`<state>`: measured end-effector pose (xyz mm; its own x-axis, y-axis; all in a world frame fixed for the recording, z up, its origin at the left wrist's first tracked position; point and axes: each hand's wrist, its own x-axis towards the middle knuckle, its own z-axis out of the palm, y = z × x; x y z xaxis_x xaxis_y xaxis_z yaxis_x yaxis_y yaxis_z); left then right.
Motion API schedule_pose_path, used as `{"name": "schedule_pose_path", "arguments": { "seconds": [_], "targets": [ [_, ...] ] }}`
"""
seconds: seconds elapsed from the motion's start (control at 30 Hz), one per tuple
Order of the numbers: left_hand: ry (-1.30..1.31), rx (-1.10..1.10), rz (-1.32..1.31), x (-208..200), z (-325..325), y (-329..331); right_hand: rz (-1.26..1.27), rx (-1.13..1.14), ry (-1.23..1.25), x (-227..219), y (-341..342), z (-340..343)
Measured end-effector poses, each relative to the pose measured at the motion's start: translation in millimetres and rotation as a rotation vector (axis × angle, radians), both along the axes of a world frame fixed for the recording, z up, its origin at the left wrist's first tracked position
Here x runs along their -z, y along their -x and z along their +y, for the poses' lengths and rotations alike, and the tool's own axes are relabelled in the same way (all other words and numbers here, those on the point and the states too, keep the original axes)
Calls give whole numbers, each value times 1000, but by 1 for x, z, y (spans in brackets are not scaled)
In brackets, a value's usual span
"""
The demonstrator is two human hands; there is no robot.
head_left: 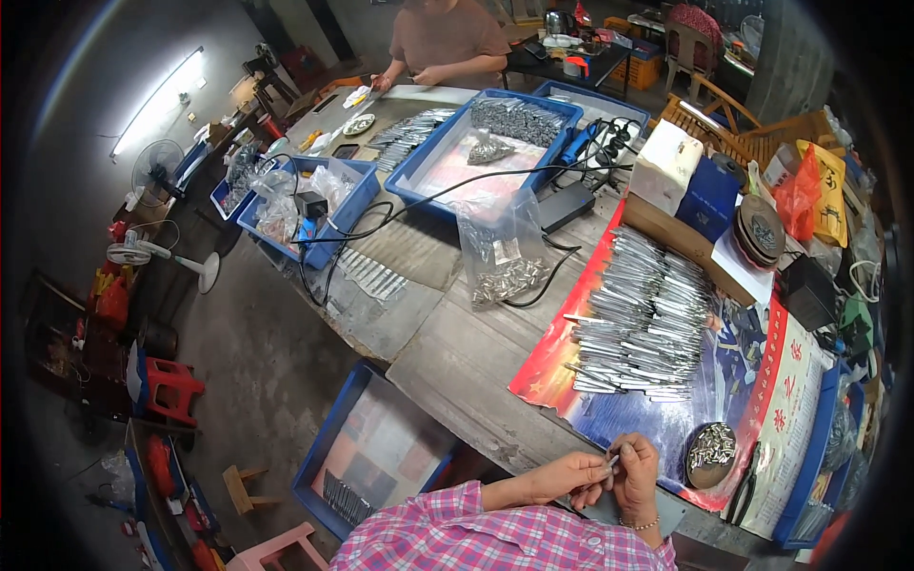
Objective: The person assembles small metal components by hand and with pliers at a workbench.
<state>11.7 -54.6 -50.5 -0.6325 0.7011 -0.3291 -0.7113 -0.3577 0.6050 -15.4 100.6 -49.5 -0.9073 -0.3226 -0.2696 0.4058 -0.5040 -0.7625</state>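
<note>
My left hand (577, 475) and my right hand (636, 474) meet at the table's near edge, fingers pinched together. Between the fingertips shows a small, slim silver metal piece (612, 461), too small to tell its kind. A beaded bracelet circles my right wrist. Just right of my hands stands a round dish (705, 473) of short, shiny metal pieces (714, 443). Long-handled pliers (746, 487) lie beyond it. In front of my hands, a large heap of slim silver metal rods (643, 324) covers a red and blue printed sheet (592, 415).
A clear bag of small metal parts (505, 257), black cables (419, 197) and blue trays (392, 184) occupy the table (452, 347). Below its left edge sits another blue tray (307, 473). Boxes (666, 167) line the right side. A person (443, 48) sits across the table.
</note>
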Motion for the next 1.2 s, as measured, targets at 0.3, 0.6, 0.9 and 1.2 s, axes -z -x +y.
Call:
{"name": "schedule_pose_path", "arguments": {
  "seconds": [0.3,0.6,0.9,1.2],
  "targets": [
    [36,5,26,5,3,-3,-6,-27,-38,-3,-3,2],
    [15,7,11,0,2,-3,20,-41,-61,-2,-3,3],
    [62,5,9,0,1,-1,32,-55,-98,6,-3,4],
    [18,-14,-33,2,2,-4,-27,-65,-65,2,-5,4]
  ]
}}
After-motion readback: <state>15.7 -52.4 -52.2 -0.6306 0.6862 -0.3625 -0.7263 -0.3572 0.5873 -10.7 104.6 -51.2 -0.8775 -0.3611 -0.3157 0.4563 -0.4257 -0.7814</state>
